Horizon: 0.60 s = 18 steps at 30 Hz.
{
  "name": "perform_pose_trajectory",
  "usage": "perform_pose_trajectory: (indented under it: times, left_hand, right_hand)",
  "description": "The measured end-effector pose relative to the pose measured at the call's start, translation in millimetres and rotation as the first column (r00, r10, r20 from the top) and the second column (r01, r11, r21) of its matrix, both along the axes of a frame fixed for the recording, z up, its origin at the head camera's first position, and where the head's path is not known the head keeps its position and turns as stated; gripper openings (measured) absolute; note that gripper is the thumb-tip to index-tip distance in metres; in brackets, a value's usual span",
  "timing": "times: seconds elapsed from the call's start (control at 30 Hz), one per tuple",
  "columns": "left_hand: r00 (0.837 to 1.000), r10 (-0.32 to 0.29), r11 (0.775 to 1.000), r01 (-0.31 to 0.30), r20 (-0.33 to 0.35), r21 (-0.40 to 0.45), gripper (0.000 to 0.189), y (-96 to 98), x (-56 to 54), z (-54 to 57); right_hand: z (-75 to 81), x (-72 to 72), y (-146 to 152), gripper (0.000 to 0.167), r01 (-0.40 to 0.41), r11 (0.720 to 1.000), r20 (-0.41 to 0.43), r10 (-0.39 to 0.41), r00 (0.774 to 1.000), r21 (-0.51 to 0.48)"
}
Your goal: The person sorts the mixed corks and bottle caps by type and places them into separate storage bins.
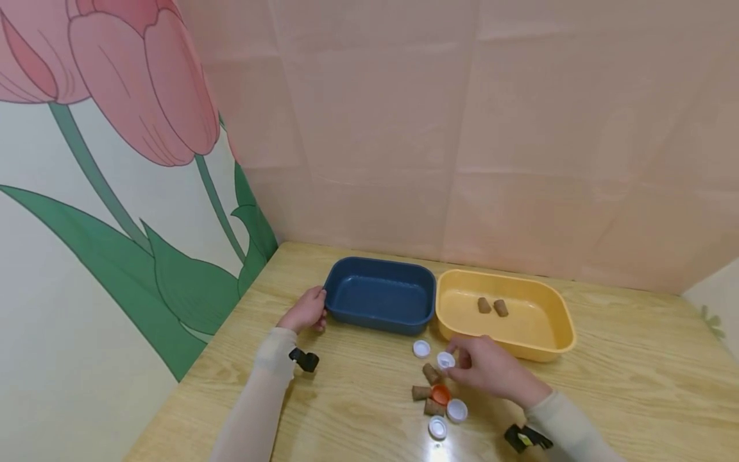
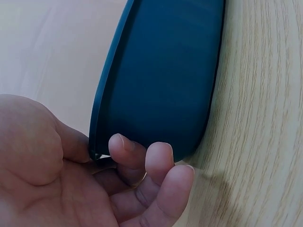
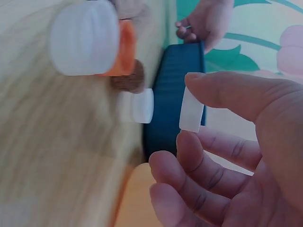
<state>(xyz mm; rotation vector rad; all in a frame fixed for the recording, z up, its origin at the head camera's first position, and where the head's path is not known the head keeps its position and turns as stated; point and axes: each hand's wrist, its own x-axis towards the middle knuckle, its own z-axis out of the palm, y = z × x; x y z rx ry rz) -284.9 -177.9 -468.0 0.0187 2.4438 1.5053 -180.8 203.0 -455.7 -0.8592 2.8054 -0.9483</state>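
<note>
My left hand (image 1: 308, 311) holds the left end of a dark blue plastic bin (image 1: 378, 324), pinching its rim (image 2: 97, 118) between thumb and index finger while the other fingers curl below. Between the thumb and fingertips of my right hand (image 1: 491, 366) is a white plastic bottle cap (image 3: 191, 111), raised above the table in front of the yellow bin (image 1: 562, 321). On the table around it lie more white caps (image 1: 421, 348), an orange cap (image 1: 441, 394) and several brown corks (image 1: 430, 373).
Inside the yellow bin, which stands right beside the blue one, are two corks (image 1: 500, 308). Both bins sit near the back of the wooden table (image 1: 335, 398), close to a pink cloth backdrop (image 1: 375, 128). A tulip-printed wall (image 1: 115, 160) borders the left side.
</note>
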Motion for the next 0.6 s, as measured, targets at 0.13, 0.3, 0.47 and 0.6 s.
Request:
perform_pose_trajectory:
  times: [0.13, 0.3, 0.47, 0.6]
  left_hand:
    - [1.0, 0.0, 1.0, 0.0, -0.003, -0.002, 0.035, -0.9, 0.3, -0.1]
    - [1.0, 0.007, 1.0, -0.007, -0.01, -0.003, 0.035, -2.1, 0.0, -0.6]
    - [1.0, 0.013, 1.0, -0.013, -0.011, -0.003, 0.034, -0.9, -0.1, 0.8]
    - [1.0, 0.01, 1.0, -0.01, -0.016, -0.006, 0.033, 0.3, 0.8, 0.9]
  right_hand:
    - [8.2, -1.9, -4, 0.02, 0.021, 1.0, -0.004, -0.021, 1.0, 0.006]
    - [18.6, -9.3, -9, 0.02, 0.034, 0.999, -0.056, -0.034, 0.998, -0.001]
    - [27.1, -18.8, -14, 0.02, 0.055, 0.998, -0.076, -0.054, 0.996, 0.008]
    - [32.1, -27.8, -19, 0.017, 0.053, 0.999, -0.063, -0.052, 0.997, 0.012]
